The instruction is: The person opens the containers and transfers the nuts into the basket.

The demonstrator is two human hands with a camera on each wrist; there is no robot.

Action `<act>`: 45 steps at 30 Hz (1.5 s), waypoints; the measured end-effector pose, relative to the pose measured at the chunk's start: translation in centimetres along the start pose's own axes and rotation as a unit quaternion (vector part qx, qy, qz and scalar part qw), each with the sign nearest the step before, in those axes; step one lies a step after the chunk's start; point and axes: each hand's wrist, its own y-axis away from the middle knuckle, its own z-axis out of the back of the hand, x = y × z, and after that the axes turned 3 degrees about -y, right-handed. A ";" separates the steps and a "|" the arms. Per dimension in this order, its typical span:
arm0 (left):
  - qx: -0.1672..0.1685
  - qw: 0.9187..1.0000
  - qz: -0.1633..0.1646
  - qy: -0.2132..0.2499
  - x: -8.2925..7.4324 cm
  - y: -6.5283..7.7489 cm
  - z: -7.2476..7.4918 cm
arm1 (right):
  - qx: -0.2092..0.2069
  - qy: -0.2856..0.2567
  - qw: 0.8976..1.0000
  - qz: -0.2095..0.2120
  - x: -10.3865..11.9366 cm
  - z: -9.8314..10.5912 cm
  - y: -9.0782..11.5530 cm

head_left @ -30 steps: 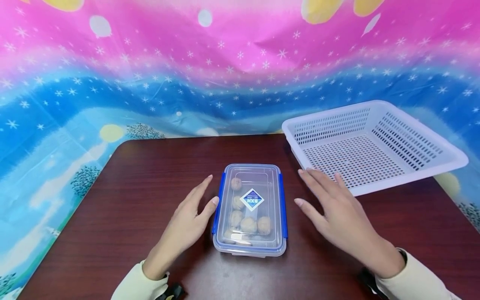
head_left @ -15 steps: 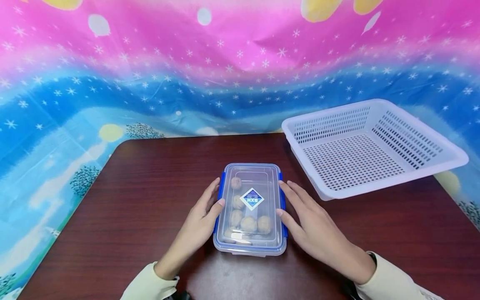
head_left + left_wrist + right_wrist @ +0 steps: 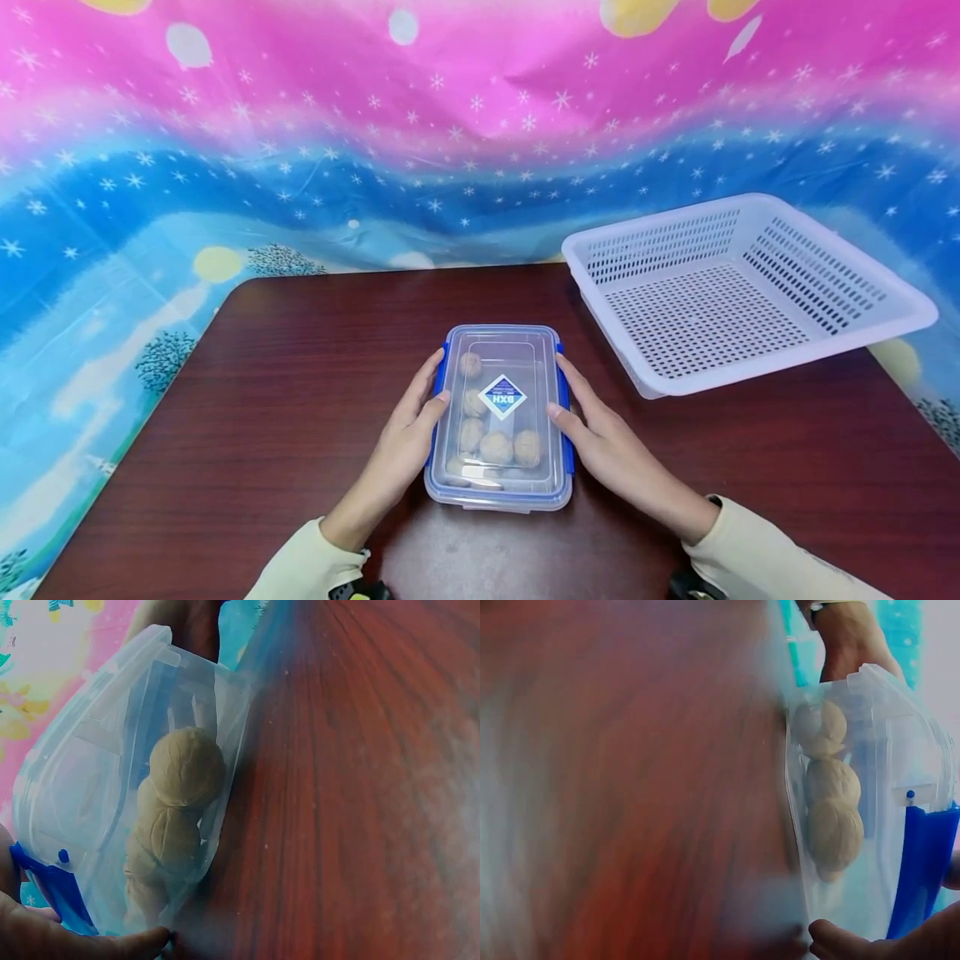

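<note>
A clear plastic food container (image 3: 534, 387) with blue side clips and a diamond-shaped label sits on the table, its lid on. Through the lid show several walnuts (image 3: 496, 447), mostly toward the near end and left side. My left hand (image 3: 401, 446) grips the container's left side, thumb at the lid's edge. On the opposite side my right hand (image 3: 611, 442) holds it likewise, thumb over the right edge. Both wrist views show a blue clip (image 3: 926, 859) beside the fingers, with fingertips low by the base. Walnuts (image 3: 187, 766) are seen through the wall.
A white perforated plastic basket (image 3: 652, 379) stands at the back right of the dark wooden table (image 3: 300, 358). Behind the table hangs a pink and blue snowflake-patterned cloth (image 3: 480, 150).
Both hands have closed in on the container from its two sides, the right travelling left from near the basket. They now grip its edges; the container has stayed in place.
</note>
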 end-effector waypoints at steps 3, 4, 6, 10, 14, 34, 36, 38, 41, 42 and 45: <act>0.001 1.000 0.002 0.001 0.0 0.0 -0.1 | 0.011 -0.036 0.999 -0.029 -0.3 -0.3 -0.1; 0.001 1.000 0.003 -0.001 0.0 0.1 -0.1 | 0.013 -0.048 0.998 -0.033 -0.4 -0.4 -0.2; 0.001 1.000 0.005 -0.002 0.1 0.1 -0.1 | 0.015 -0.066 0.997 -0.035 -0.5 -0.5 -0.2; 0.006 1.000 0.003 -0.005 0.2 0.1 -0.1 | 0.013 -0.086 0.996 -0.022 -0.7 -0.6 -0.2; 0.020 1.000 -0.003 -0.007 0.2 0.0 0.1 | 0.013 -0.101 0.995 -0.013 -0.7 -0.6 -0.2; 0.047 0.998 -0.033 -0.034 0.4 -0.3 0.4 | 0.020 -0.108 0.994 -0.031 -0.4 -0.7 0.0; 0.051 0.998 -0.035 -0.034 0.4 -0.3 0.4 | 0.024 -0.105 0.994 -0.033 -0.5 -0.7 0.0; 0.053 0.997 -0.037 -0.033 0.4 -0.3 0.4 | 0.025 -0.102 0.994 -0.034 -0.5 -0.7 0.0; 0.054 0.997 -0.042 -0.034 0.3 -0.3 0.4 | 0.023 -0.097 0.994 -0.032 -0.6 -0.7 -0.1; 0.054 0.997 -0.041 -0.035 0.3 -0.3 0.4 | 0.022 -0.095 0.995 -0.031 -0.6 -0.7 -0.1; 0.056 0.997 -0.040 -0.038 0.3 -0.3 0.4 | 0.022 -0.086 0.996 -0.027 -0.7 -0.7 -0.1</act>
